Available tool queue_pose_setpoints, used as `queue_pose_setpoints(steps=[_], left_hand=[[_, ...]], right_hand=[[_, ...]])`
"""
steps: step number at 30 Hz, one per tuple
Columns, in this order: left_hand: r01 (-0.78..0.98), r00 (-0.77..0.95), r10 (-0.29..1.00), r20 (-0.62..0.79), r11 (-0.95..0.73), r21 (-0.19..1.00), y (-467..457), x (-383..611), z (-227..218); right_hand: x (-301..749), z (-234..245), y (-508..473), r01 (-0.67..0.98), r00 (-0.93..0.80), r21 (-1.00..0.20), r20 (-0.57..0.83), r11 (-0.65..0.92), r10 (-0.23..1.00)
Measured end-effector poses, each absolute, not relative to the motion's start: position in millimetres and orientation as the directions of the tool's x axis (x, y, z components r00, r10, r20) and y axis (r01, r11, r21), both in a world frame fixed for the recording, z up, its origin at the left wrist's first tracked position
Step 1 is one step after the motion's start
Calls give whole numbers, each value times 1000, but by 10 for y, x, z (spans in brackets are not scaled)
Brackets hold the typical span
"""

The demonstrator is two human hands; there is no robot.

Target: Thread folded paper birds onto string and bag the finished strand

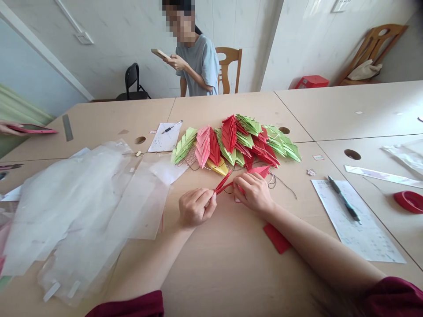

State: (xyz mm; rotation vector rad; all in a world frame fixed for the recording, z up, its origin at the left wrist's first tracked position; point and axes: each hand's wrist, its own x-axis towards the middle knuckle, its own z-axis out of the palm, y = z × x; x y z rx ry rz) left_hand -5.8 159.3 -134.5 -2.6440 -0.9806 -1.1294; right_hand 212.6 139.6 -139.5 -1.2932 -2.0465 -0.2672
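Between my two hands is a piece of folded red paper (225, 182), its layers fanned out at one end. My left hand (197, 206) pinches the paper's near left end, fingers closed. My right hand (253, 192) is curled round its right part, and the fingers hide much of it. Just beyond lies a heap of pleated paper leaves: green ones (185, 144), a pink one (202, 146) and red ones (229, 134), with dark thread (286, 186) trailing out to the right. Under my right forearm rests a flat red paper piece (276, 238).
Translucent plastic sheets (82, 193) cover the left of the table. A pen (344, 199) lies on a written sheet (370, 237) at right, near a red tape roll (410, 201). Another written sheet (161, 141) lies farther back. Across the table a person (198, 61) holds a phone.
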Motion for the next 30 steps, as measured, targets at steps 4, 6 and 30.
queue_pose_setpoints(steps=[4,6,30], left_hand=[[608,497,550,672,-772,183,1593,-50,-1331],[600,477,556,681,-772,210,1594,-56,-1333],[558,498,551,670,-794,239,1573,-6,-1436]], right_hand=[[2155,-1422,1413,880,-161,-253,636,401,755],[2164,-1431,1421,874,-91,-327,616,359,782],[1938,-1371,1293,763,-369,-183,665,620,650]])
